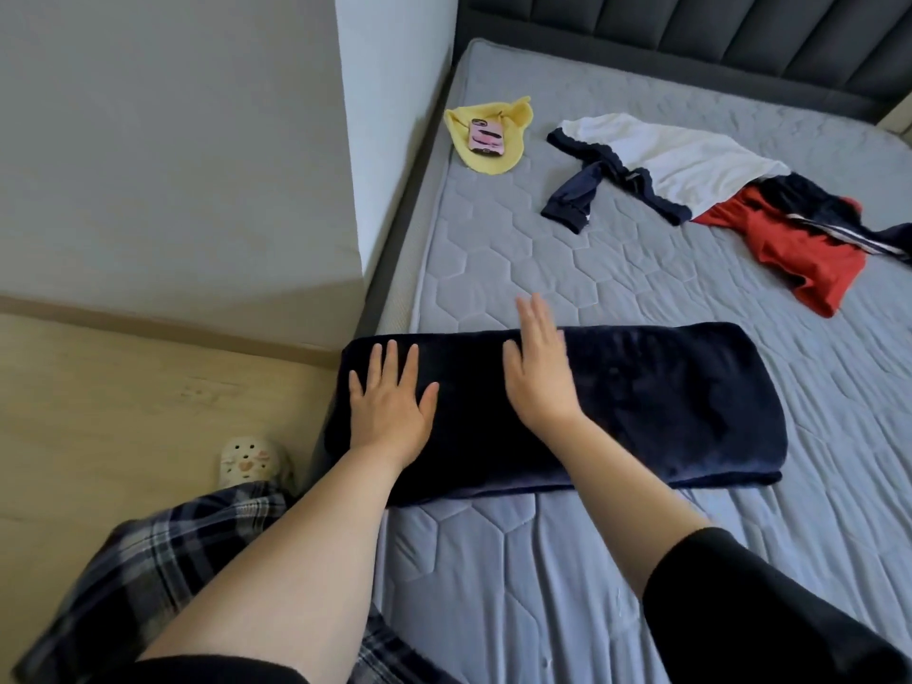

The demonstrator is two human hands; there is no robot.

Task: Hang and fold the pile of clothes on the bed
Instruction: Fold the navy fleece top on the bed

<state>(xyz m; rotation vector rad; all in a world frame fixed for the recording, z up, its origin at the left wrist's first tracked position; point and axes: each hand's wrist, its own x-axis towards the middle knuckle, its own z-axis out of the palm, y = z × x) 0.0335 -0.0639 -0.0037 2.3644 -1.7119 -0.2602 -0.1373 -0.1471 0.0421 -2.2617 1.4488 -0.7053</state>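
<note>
Now both palms lie flat on the dark navy garment (617,402), which is folded into a long band across the near edge of the bed (543,269). The left hand (390,402) presses its left end with fingers spread; the right hand (540,372) lies open near the middle, slightly blurred, so I'd guess it is sweeping rather than resting. To do this well, smooth outward from the centre, square the long edges, then bring one end over the other. The fabric looks plush and thick, like fleece or velvet, so it will spring back unless pressed firmly. Further up the quilted grey mattress wait a white top with navy trim (681,160), a red piece (799,254), and a phone (486,136) on yellow cloth (493,160).
</note>
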